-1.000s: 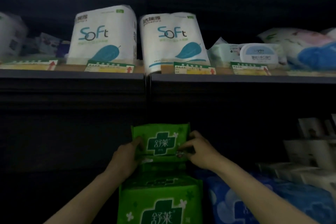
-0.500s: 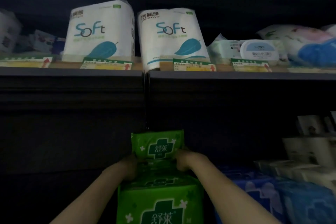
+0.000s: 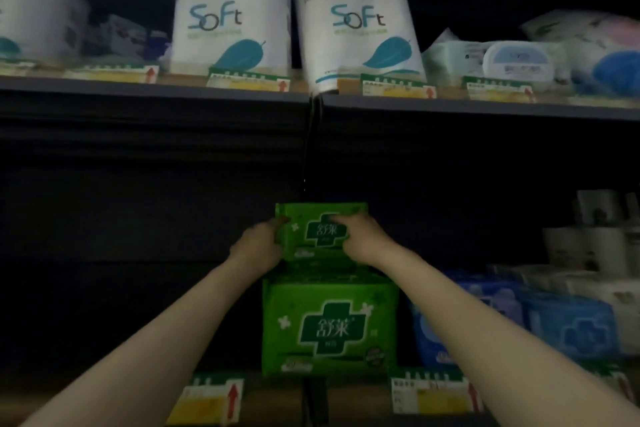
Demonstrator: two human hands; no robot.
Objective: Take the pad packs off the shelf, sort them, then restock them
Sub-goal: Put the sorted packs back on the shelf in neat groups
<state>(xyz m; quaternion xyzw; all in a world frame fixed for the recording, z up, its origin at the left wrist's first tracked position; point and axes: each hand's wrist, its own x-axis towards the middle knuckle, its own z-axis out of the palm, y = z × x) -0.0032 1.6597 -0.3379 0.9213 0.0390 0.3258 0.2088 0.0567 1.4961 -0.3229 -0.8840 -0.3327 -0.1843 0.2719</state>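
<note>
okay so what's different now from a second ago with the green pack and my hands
Both hands, left hand and right hand, have shifted up the sides of the upper green pack, still gripping it. It stays atop the green pack in front. Soft rolls unchanged.

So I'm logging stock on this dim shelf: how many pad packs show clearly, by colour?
Green packs: 2, the upper green pack gripped by the left hand and right hand, and the lower green pack.
Blue packs: 2, one and another.
Total: 4; the shelf's dark parts may hide more.
</note>
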